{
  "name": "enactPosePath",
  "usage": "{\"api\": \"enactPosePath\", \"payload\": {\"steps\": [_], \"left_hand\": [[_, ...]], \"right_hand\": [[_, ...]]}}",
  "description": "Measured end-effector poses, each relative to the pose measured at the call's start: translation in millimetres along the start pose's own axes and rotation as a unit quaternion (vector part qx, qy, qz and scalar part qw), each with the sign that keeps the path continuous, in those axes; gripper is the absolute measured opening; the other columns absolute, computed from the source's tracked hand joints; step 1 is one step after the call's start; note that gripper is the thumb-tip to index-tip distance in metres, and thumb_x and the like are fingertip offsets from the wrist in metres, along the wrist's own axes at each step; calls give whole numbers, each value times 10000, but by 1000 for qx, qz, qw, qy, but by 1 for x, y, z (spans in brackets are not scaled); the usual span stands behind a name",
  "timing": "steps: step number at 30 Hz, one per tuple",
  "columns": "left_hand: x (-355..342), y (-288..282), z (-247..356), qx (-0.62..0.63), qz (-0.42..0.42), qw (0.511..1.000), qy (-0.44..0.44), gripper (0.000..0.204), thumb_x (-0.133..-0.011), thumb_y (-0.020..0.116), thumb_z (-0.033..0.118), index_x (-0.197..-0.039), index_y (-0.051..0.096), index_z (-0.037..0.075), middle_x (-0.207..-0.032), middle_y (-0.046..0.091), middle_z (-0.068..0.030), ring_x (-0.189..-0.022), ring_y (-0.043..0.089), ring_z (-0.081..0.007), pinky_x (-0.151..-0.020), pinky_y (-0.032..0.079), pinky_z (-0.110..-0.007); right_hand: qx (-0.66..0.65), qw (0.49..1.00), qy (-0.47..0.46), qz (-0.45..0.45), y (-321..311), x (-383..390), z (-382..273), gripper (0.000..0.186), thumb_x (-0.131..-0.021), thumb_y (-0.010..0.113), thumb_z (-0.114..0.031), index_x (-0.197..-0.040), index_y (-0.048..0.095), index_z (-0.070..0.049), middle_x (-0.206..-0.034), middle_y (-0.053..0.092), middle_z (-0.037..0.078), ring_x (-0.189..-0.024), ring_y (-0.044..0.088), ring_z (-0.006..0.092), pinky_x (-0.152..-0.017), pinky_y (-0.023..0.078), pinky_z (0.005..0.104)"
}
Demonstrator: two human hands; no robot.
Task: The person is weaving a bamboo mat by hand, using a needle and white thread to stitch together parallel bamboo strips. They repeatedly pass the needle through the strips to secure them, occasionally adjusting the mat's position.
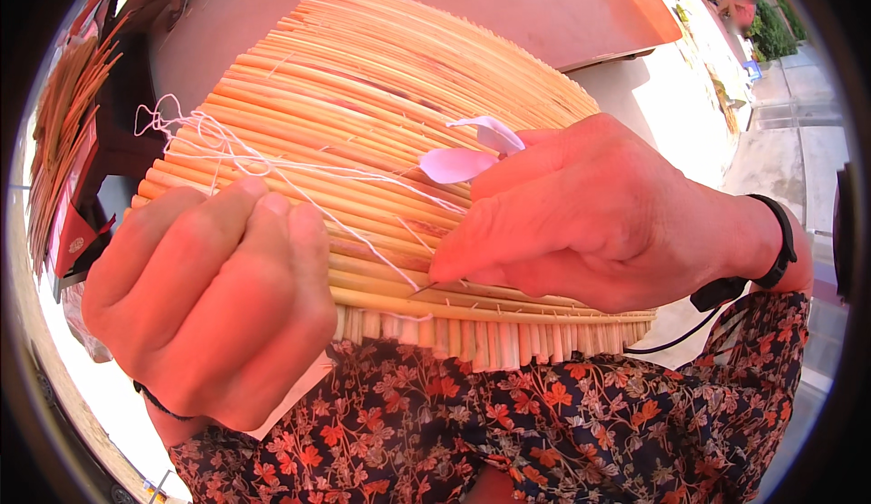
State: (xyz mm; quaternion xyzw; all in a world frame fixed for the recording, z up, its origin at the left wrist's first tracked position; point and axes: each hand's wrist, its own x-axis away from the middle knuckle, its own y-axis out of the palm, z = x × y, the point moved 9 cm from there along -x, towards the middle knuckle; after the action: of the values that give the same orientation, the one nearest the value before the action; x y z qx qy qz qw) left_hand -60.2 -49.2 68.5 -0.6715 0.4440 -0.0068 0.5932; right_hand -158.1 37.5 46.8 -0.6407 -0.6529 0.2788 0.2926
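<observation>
A mat of pale yellow stalks (363,96), laid side by side and stitched with white thread, slopes away from my lap. My right hand (581,214) is over its near part, thumb and finger pinched on a thin needle (423,288) whose end shows at the stalks. White thread (336,218) runs from there to a loose tangle at the mat's left. A pale pinkish-white strip (456,165) sticks out at the right index finger. My left hand (218,295) is closed over the mat's near left edge; its fingertips are hidden.
A reddish table (544,0) stands beyond the mat. Bundled long stalks (73,141) lean at the far left beside a dark wooden piece of furniture (127,123). A person (742,7) is in the distance at the upper right. Patterned dark cloth (435,413) covers my lap.
</observation>
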Motion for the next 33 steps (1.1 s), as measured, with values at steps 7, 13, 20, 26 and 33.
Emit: {"api": "enactPosePath", "payload": {"steps": [7,13,20,26,33], "left_hand": [[-2,-2,1,-3,2,1000,1,311,-607,683,100,-894,695,-21,-850,675,-111,-770,701,-285,-639,531,-365],[-6,-1,0,4,-26,1000,8,329,-596,678,105,-900,694,-21,-846,672,-111,-766,700,-283,-635,526,-360],[-7,1,3,3,-28,1000,1,336,-600,673,116,-903,691,-27,-844,668,-114,-767,701,-288,-631,527,-357],[-9,1,5,9,-34,999,1,372,-569,657,128,-901,683,-38,-820,657,-116,-739,694,-289,-613,526,-360],[-25,7,-8,28,23,999,14,408,-479,628,151,-834,665,-46,-727,607,-102,-636,644,-261,-540,485,-339]], "right_hand": [[10,999,-30,7,0,3,-5,261,-783,749,-40,-1039,751,-88,-819,670,33,-734,627,242,-658,506,346],[30,999,-34,19,-4,2,-6,257,-772,760,-49,-1024,754,-99,-745,601,38,-656,586,254,-620,491,339],[56,997,-45,15,-2,1,-8,206,-780,740,-67,-983,755,-103,-706,558,47,-621,568,267,-599,482,345],[77,997,-14,-27,2,1,-10,171,-783,714,-57,-950,740,-87,-709,565,63,-620,569,292,-785,565,350],[95,995,15,17,-12,-2,-13,151,-759,706,-35,-908,730,-56,-747,622,85,-665,624,285,-853,575,348]]}}
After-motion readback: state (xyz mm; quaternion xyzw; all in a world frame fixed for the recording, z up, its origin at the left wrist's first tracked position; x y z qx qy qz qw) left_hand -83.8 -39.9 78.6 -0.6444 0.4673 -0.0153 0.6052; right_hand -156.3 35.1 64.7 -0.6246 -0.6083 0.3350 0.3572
